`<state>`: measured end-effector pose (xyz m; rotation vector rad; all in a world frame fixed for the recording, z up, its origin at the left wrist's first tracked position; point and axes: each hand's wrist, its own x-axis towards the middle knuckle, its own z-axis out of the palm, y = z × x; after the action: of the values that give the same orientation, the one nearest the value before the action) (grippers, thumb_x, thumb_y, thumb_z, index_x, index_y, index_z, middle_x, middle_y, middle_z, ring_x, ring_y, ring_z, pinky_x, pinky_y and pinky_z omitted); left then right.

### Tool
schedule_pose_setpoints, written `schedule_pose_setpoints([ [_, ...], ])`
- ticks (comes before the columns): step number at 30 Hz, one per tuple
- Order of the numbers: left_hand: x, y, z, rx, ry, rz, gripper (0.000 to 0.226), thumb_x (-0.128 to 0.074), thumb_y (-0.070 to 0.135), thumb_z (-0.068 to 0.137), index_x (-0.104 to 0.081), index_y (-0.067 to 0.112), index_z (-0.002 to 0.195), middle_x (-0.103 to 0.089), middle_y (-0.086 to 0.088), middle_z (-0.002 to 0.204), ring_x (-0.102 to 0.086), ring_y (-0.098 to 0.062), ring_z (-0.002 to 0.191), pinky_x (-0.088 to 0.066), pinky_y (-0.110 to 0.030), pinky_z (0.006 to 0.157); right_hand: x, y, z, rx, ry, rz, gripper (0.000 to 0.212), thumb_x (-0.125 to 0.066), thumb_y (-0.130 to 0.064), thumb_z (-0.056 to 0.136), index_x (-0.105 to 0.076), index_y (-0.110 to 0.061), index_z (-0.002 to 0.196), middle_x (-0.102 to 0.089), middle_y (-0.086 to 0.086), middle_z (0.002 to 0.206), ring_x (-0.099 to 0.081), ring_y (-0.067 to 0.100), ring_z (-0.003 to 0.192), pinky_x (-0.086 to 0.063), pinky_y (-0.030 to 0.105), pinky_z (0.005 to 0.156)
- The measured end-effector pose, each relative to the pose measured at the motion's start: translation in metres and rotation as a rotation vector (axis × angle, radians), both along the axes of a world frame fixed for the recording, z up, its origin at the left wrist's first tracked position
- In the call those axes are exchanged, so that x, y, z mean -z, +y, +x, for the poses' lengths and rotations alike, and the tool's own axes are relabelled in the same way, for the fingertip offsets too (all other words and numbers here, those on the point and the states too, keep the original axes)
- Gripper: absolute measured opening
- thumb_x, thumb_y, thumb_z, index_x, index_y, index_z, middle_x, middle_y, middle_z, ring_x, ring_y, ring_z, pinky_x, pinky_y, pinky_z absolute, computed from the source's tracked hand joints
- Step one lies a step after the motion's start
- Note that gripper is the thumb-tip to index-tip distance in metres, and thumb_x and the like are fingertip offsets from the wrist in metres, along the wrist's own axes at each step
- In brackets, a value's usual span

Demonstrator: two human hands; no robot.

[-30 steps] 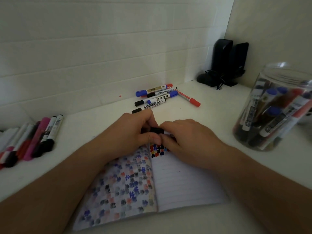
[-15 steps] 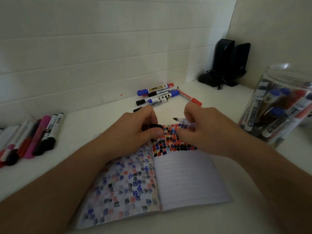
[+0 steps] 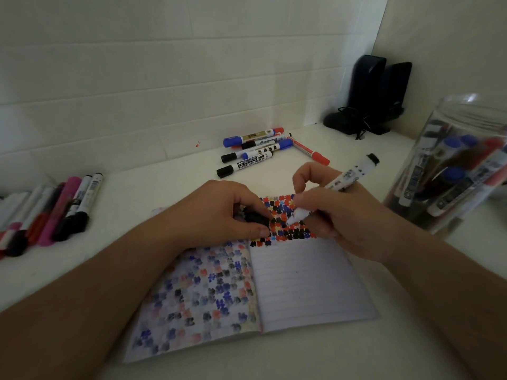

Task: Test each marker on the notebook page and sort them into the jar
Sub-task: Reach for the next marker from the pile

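An open notebook [image 3: 307, 283] lies on the white desk, its left page and the top of its right page covered in red, blue and black blotches. My right hand [image 3: 345, 220] grips an uncapped black whiteboard marker [image 3: 348, 178], tip down on the blotches of the right page. My left hand [image 3: 219, 212] pinches the marker's black cap [image 3: 256, 218] over the notebook's top edge. A clear plastic jar [image 3: 455, 165] holding several markers stands at the right.
Several capped markers [image 3: 255, 152] lie in a loose pile by the back wall. Another row of markers [image 3: 55, 209] lies at the left edge of the desk. Two black speakers [image 3: 375, 94] stand in the back corner.
My hands pulled apart and the cap came off the marker. My right hand turned the marker and brought its tip down onto the right page.
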<state>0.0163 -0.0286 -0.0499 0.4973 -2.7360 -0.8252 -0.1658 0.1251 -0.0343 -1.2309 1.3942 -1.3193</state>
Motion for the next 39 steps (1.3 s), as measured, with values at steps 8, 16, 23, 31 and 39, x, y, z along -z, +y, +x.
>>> schedule_pose_setpoints([
  [8,0.002,-0.001,0.001,0.022,0.015,-0.012,0.028,-0.081,0.048,0.078,-0.075,0.047,0.105,-0.070,0.026,0.099,-0.064,0.007,0.097,-0.054,-0.018,0.087,0.013,-0.005,0.018,0.219,0.287,0.050,0.025,-0.071,-0.003,0.085,-0.053,-0.004,0.067,-0.055,0.011,0.054,-0.048,0.017,0.046,-0.042,0.023,0.045],
  [16,0.001,0.000,0.000,0.023,0.009,-0.016,0.026,-0.080,0.050,0.078,-0.073,0.051,0.103,-0.069,0.029,0.098,-0.062,0.009,0.097,-0.053,-0.018,0.087,0.013,-0.007,0.021,0.253,0.254,0.111,0.025,-0.071,0.000,0.084,-0.055,-0.003,0.066,-0.059,0.013,0.055,-0.052,0.016,0.044,-0.045,0.021,0.045],
  [23,0.000,0.001,-0.001,0.042,0.011,-0.018,0.025,-0.081,0.048,0.078,-0.070,0.056,0.099,-0.069,0.029,0.098,-0.063,0.007,0.097,-0.054,-0.021,0.089,0.014,-0.007,0.024,0.260,0.345,0.116,0.021,-0.071,-0.005,0.080,-0.053,-0.003,0.068,-0.057,0.010,0.054,-0.050,0.015,0.043,-0.043,0.021,0.044],
  [31,0.002,0.000,-0.001,0.031,0.004,-0.010,0.026,-0.080,0.050,0.079,-0.074,0.049,0.105,-0.070,0.028,0.099,-0.063,0.007,0.097,-0.055,-0.024,0.089,0.012,-0.007,0.021,0.254,0.294,0.116,0.028,-0.070,-0.002,0.086,-0.053,-0.006,0.065,-0.058,0.009,0.052,-0.053,0.017,0.044,-0.046,0.022,0.046],
  [39,0.001,0.000,-0.001,0.051,0.011,-0.019,0.024,-0.080,0.049,0.079,-0.070,0.056,0.100,-0.069,0.029,0.098,-0.063,0.008,0.096,-0.053,-0.018,0.087,0.013,-0.007,0.025,0.262,0.373,0.120,0.024,-0.070,-0.005,0.080,-0.051,-0.006,0.065,-0.055,0.009,0.053,-0.049,0.018,0.044,-0.044,0.024,0.045],
])
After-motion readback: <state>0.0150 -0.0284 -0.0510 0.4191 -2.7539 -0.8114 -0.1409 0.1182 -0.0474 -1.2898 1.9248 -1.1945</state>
